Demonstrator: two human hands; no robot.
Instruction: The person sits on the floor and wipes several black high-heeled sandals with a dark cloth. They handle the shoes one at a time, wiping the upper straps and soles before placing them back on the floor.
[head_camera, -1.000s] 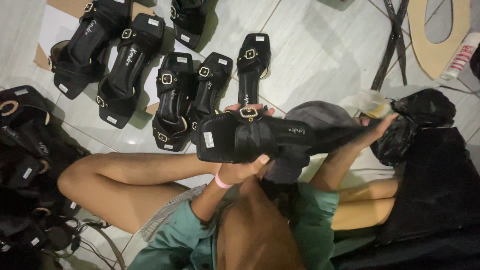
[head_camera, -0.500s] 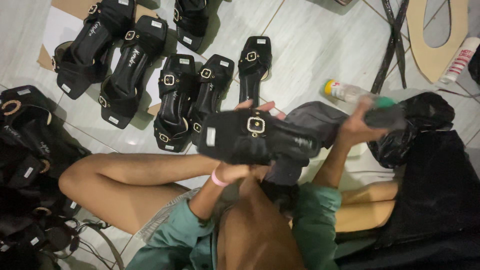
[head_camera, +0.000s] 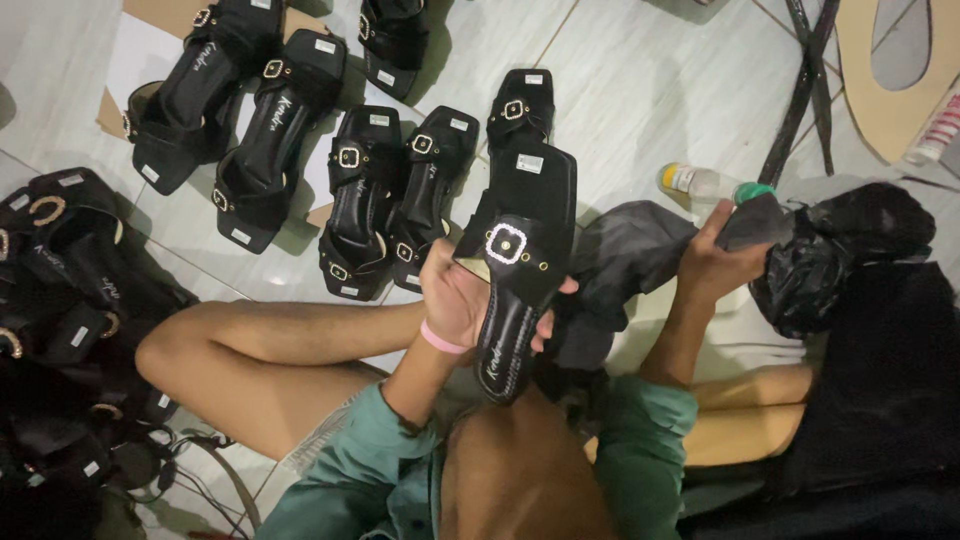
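My left hand (head_camera: 462, 296), with a pink band on the wrist, grips a black sandal (head_camera: 520, 262) with a sparkling square buckle, held upright with its toe pointing away from me. My right hand (head_camera: 722, 258) clutches a dark grey cloth (head_camera: 622, 258) that drapes down beside the sandal. Both hands are above my bare legs, which lie folded on the tiled floor.
Several black buckled sandals (head_camera: 385, 195) stand in a row on the floor ahead, some on a cardboard sheet (head_camera: 150, 45). More sandals are piled at the left (head_camera: 60, 290). A plastic bottle (head_camera: 705, 183) lies near my right hand. A black bag (head_camera: 850, 260) sits at the right.
The sandal has turned from lying sideways across my hands to pointing away from me. My right hand has pulled the cloth off it to the right.
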